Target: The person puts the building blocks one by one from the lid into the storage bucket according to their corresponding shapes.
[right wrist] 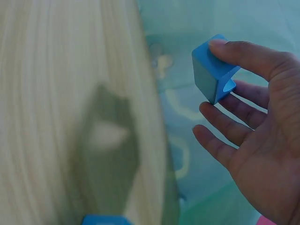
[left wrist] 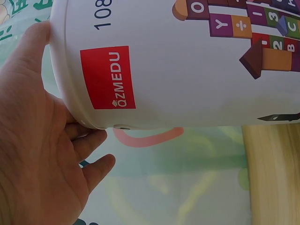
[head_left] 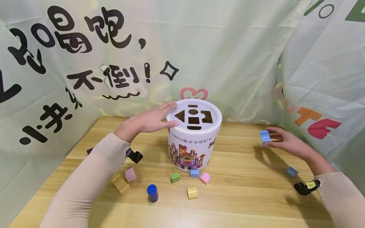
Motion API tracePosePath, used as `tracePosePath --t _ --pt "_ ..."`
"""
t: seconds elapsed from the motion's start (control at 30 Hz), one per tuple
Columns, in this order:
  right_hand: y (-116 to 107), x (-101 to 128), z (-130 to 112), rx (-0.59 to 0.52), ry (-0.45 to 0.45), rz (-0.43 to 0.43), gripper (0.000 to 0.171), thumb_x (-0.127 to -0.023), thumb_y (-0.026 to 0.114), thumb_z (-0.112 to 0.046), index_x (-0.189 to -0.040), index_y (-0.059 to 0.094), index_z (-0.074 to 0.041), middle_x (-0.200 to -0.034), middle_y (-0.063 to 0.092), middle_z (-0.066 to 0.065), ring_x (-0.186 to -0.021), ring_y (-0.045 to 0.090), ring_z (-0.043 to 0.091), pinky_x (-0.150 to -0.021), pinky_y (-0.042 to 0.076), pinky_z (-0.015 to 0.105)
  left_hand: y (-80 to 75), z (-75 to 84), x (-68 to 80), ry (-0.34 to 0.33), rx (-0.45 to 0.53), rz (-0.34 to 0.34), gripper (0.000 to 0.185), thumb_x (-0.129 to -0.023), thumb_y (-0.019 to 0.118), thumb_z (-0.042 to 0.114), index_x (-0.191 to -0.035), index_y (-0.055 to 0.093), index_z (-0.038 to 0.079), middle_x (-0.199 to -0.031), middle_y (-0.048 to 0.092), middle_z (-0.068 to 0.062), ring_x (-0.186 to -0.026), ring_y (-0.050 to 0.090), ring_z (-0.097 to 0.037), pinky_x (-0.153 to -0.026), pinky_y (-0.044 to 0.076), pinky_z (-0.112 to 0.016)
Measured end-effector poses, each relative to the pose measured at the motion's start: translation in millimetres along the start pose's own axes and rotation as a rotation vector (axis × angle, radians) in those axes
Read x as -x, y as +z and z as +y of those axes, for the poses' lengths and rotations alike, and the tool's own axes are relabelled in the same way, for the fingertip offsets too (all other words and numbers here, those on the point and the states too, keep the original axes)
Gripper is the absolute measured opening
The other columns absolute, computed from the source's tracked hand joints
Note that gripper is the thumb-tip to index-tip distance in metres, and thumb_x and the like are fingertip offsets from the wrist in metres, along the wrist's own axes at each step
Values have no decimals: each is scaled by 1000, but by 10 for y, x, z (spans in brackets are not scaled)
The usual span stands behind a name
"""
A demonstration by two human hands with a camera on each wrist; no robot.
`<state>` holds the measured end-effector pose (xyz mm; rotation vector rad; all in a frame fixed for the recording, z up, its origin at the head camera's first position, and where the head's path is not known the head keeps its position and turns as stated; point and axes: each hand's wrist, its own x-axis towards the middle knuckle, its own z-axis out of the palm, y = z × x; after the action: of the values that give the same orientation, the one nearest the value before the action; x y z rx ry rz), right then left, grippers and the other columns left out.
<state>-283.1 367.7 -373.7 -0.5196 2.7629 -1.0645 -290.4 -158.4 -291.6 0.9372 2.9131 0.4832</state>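
Now right hand (head_left: 288, 144) pinching blue block (head_left: 265, 136), left hand (head_left: 148, 122) on bucket (head_left: 194, 139)

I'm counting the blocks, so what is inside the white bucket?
Only dark shows through the shaped holes in the lid of the white bucket; no block can be made out inside. The left hand rests on the lid's rim, and the walls hide the rest.

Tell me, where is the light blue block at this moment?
In the head view the light blue block is at the right, above the wooden table, pinched in the right hand, to the right of the white bucket.
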Motion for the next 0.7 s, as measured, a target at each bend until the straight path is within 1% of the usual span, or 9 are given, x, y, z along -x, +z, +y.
tracePosePath --t 0.07,0.1,0.2,0.27,0.33,0.43,0.5,0.57,0.7 --pt "-6 -3 -82 -2 -14 1 70 -94 68 -17 -148 29 6 -135 44 30 -123 46 41 -77 51 18 0 2 -1 -1 1 -1 93 -90 39 74 -158 15 16 -164 9 1 -147 15 -24 -115 22 -51" --pt "-11 -7 -127 0 -30 0 70 -94 67 -16 -149 29 6 -135 43 30 -122 45 45 -77 51 18 0 3 -1 -3 1 -2 93 -90 39 75 -158 15 16 -164 9 2 -147 15 -24 -115 21 -51" --pt "-27 -17 -282 39 -60 8 70 -94 68 -18 -151 31 1 -135 42 25 -120 49 40 -77 51 18 -5 1 -2 -2 -1 -4 94 -90 38 75 -158 14 16 -164 8 1 -147 15 -25 -115 21 -51" --pt "-32 -34 -383 70 -86 16 70 -94 69 -21 -151 34 -2 -134 42 21 -116 51 33 -77 51 18 -9 0 1 1 0 -6 94 -89 38 76 -159 14 16 -164 8 1 -147 15 -25 -115 21 -52" --pt "-33 -50 -479 107 -111 33 68 -93 70 -23 -150 37 -4 -134 44 18 -112 53 23 -76 51 17 -12 -2 3 3 2 -7 94 -90 38 76 -159 14 16 -164 7 1 -147 16 -26 -115 21 -53" --pt "-27 -84 -615 113 -171 49 67 -91 71 -19 -149 40 -2 -131 46 17 -106 53 8 -76 50 15 -14 -1 6 3 3 -8 94 -90 38 75 -159 13 16 -164 7 1 -147 16 -27 -115 22 -53" --pt "-17 -106 -704 105 -204 54 68 -91 72 -15 -149 39 -1 -130 49 17 -104 53 5 -78 49 13 -13 -3 5 3 1 -6 94 -90 38 75 -159 14 17 -164 8 1 -147 17 -27 -115 22 -54" --pt "-3 -128 -800 79 -207 54 70 -90 73 -13 -149 38 -2 -129 51 17 -108 54 9 -81 48 12 -13 -4 4 1 -5 -8 94 -90 37 76 -159 13 17 -164 7 1 -147 17 -27 -114 22 -53" --pt "12 -162 -1000 51 -175 55 70 -88 75 -16 -147 39 -7 -131 53 15 -116 54 28 -83 47 12 -10 -12 -3 4 -5 -9 94 -89 37 76 -159 14 17 -164 7 1 -147 16 -26 -115 22 -53"
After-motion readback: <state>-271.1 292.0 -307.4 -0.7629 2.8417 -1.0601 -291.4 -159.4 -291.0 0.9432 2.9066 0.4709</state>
